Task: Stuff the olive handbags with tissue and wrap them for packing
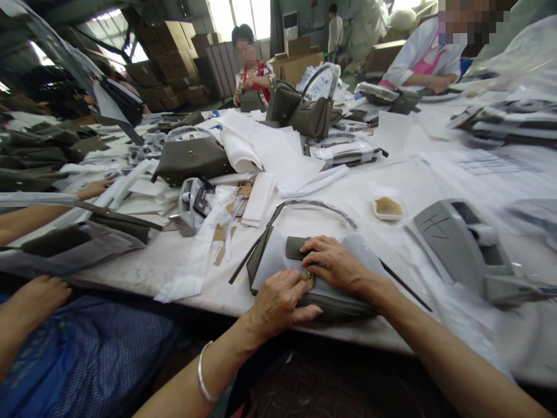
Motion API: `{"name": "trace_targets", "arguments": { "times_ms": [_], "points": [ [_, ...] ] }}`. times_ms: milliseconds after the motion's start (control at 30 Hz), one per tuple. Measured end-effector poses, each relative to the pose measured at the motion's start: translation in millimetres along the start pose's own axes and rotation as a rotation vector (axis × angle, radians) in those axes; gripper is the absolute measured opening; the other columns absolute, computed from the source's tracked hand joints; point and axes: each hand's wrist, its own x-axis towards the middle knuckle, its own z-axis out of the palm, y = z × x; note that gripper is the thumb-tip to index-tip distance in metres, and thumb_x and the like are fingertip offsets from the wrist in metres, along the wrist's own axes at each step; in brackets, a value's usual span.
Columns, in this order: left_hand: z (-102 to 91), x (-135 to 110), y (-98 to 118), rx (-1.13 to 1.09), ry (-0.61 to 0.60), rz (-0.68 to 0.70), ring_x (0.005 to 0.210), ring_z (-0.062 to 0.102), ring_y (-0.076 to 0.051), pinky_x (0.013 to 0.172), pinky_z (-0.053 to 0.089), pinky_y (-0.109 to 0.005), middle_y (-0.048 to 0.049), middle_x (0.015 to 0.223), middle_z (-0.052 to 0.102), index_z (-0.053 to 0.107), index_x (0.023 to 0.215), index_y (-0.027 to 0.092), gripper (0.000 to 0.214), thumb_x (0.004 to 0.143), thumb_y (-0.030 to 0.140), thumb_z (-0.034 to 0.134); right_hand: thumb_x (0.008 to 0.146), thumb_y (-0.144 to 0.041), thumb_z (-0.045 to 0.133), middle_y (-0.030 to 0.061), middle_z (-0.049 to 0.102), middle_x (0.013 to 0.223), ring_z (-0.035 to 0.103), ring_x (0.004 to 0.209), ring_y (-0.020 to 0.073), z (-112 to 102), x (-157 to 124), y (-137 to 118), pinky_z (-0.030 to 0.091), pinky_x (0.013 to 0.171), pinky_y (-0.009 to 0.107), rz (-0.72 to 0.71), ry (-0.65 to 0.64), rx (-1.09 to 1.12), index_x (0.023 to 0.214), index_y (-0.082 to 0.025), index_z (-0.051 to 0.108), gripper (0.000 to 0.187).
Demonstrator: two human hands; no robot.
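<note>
An olive-grey handbag point(265, 255) lies flat on the white table point(404, 180) just in front of me, partly wrapped in white foam sheet point(274, 258). My left hand point(281, 299), a silver bangle on its wrist, rests on the bag's near edge with fingers curled at the small gold clasp point(309, 275). My right hand point(337, 264) lies over the bag's flap beside it, its fingertips pinching at the same clasp. The bag's wrapped handle point(319, 208) arcs beyond my hands.
More olive bags point(191, 159) stand among white wrapping paper point(270, 151). A grey tape dispenser point(461, 244) sits at the right, a small dish point(388, 207) beyond the bag. A neighbour's arms point(30, 302) work at the left; other people sit across the table.
</note>
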Motion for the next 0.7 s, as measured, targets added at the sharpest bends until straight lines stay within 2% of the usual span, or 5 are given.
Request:
{"name": "trace_targets", "arguments": {
  "times_ms": [100, 233, 567, 700],
  "points": [
    [1.4, -2, 0, -0.016, 0.036, -0.008, 0.097, 0.065, -0.023, 0.085, 0.054, -0.035, -0.0109, 0.103, 0.067, 0.064, 0.108, 0.015, 0.044, 0.093, 0.054, 0.052, 0.088, -0.02, 0.064, 0.0037, 0.069, 0.101, 0.058, 0.103, 0.0213, -6, 2, -2, 0.044, 0.095, 0.042, -0.006, -0.035, 0.033, 0.091, -0.025, 0.073, 0.011],
    [1.4, -3, 1, -0.02, 0.04, -0.011, 0.103, 0.064, -0.024, 0.089, 0.054, -0.036, -0.0126, 0.112, 0.066, 0.064, 0.112, 0.015, 0.044, 0.092, 0.053, 0.053, 0.086, -0.024, 0.067, 0.0039, 0.069, 0.104, 0.058, 0.104, 0.0213, -12, 2, -3, 0.044, 0.095, 0.04, -0.005, -0.115, 0.077, 0.096, -0.026, 0.073, 0.012],
    [3.7, 0, 1, -0.004, 0.006, -0.055, 0.092, 0.064, -0.022, 0.082, 0.054, -0.036, -0.0113, 0.102, 0.066, 0.066, 0.104, 0.016, 0.042, 0.092, 0.054, 0.051, 0.083, -0.019, 0.069, 0.0032, 0.067, 0.101, 0.057, 0.102, 0.0227, -10, 7, -4, 0.043, 0.093, 0.041, 0.042, -0.2, 0.024, 0.092, -0.026, 0.074, 0.012],
    [3.4, 0, 3, 0.013, -0.004, -0.066, 0.092, 0.064, -0.023, 0.082, 0.053, -0.036, -0.0103, 0.101, 0.066, 0.065, 0.103, 0.017, 0.04, 0.091, 0.053, 0.054, 0.085, -0.019, 0.067, 0.0045, 0.068, 0.102, 0.057, 0.102, 0.0227, -9, 5, -7, 0.043, 0.093, 0.041, 0.016, -0.174, -0.017, 0.09, -0.025, 0.074, 0.011]
  ]
}}
